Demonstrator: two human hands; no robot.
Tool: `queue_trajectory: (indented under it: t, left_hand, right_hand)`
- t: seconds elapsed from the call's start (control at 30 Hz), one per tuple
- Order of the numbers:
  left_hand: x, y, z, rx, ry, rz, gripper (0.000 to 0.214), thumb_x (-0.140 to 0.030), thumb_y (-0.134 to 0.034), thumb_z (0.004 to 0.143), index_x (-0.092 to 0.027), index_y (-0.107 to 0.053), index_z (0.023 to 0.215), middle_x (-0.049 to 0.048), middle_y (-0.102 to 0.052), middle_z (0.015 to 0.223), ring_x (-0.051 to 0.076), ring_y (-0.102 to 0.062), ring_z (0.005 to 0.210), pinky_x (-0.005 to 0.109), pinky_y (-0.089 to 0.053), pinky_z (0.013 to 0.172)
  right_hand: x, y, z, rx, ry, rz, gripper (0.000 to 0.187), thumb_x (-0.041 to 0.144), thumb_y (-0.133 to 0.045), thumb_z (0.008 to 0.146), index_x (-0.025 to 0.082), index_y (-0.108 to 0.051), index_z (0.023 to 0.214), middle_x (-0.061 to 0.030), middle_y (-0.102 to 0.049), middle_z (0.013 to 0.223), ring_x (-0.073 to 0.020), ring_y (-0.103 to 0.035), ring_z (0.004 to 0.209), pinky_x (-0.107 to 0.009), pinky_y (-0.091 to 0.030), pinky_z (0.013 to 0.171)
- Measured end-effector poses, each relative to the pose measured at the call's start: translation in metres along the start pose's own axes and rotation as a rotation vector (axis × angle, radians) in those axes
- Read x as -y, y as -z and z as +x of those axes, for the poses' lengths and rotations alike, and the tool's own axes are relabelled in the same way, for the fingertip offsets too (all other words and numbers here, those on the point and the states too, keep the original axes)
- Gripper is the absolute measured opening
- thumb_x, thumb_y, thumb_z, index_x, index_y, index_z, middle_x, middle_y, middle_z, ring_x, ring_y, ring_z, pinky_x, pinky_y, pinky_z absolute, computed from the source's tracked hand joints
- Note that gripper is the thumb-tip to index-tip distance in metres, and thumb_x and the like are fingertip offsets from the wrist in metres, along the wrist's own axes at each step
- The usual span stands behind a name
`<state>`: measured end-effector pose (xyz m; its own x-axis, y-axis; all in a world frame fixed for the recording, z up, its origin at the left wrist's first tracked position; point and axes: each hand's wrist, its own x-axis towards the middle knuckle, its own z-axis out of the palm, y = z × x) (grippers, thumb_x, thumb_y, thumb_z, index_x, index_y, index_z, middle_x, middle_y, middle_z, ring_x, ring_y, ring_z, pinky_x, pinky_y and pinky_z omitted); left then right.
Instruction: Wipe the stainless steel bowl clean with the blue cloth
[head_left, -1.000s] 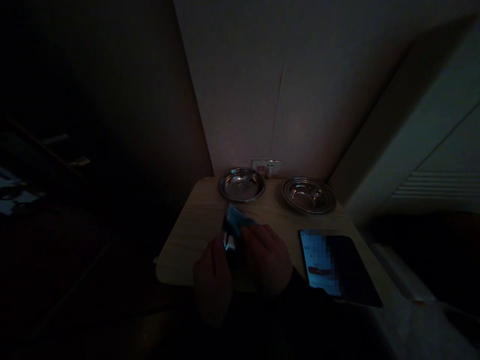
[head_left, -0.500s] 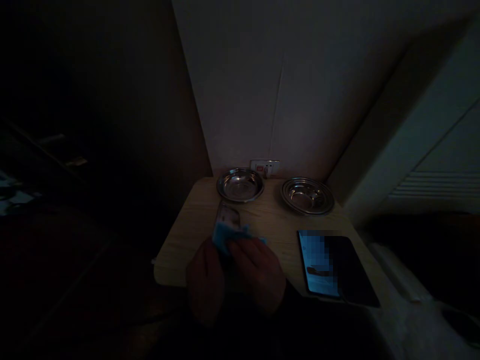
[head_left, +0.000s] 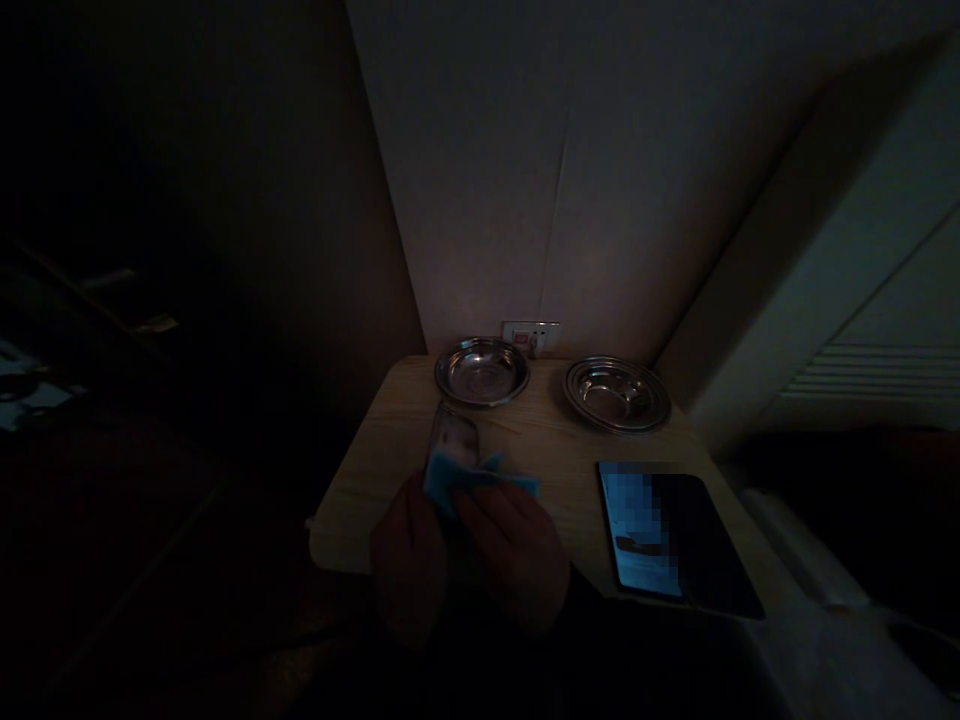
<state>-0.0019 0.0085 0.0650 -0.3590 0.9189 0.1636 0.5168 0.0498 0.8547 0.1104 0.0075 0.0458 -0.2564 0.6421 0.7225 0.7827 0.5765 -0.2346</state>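
Note:
My left hand (head_left: 409, 570) is closed at the near end of a flat, glossy rectangular object (head_left: 454, 436) with a rounded corner, phone-like in shape. It is too dark to name it for sure. Over the near part of that object lies a light blue cloth (head_left: 444, 478). My right hand (head_left: 517, 555) presses the cloth with its fingers bent together, and a loose edge sticks out to the right. Fingertips of both hands are partly hidden in the gloom.
Two shallow steel dishes, a left one (head_left: 482, 374) and a right one (head_left: 616, 394), stand at the back of the wooden table (head_left: 360, 480). A tablet (head_left: 637, 530) with a lit screen lies at right. Behind is a wall socket (head_left: 531, 335).
My right hand and the blue cloth have shifted very slightly, and more cloth shows at its right edge. My left hand stays nearly in place.

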Motion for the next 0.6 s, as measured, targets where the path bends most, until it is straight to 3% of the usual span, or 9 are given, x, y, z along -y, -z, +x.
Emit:
queue_trajectory:
  t: [0.4,0.6]
  left_hand:
    - [-0.001,0.0002,0.0024,-0.018,-0.001,-0.02,0.037,-0.039,-0.033,0.082,-0.018,-0.063,0.075,0.0065,-0.068,0.07,0.016,-0.061,0.064,0.023,-0.046,0.057]
    - [-0.0019,0.0026,0.003,0.004,0.0,0.009,0.038,-0.04,-0.033,0.082,-0.017,-0.062,0.075,0.0065,-0.067,0.069,0.016,-0.06,0.061,0.024,-0.045,0.055]
  right_hand:
    - [0.0055,0.0002,0.0008,-0.06,-0.02,0.0,0.027,0.019,-0.036,0.091,0.013,-0.062,0.098,-0.0091,-0.064,0.082,-0.0191,-0.052,0.073,-0.032,-0.046,0.064]
    - [0.0045,-0.0011,0.0034,-0.001,0.006,0.01,0.027,0.018,-0.038,0.09,0.014,-0.061,0.103,-0.0096,-0.064,0.083,-0.02,-0.053,0.076,-0.034,-0.047,0.067]
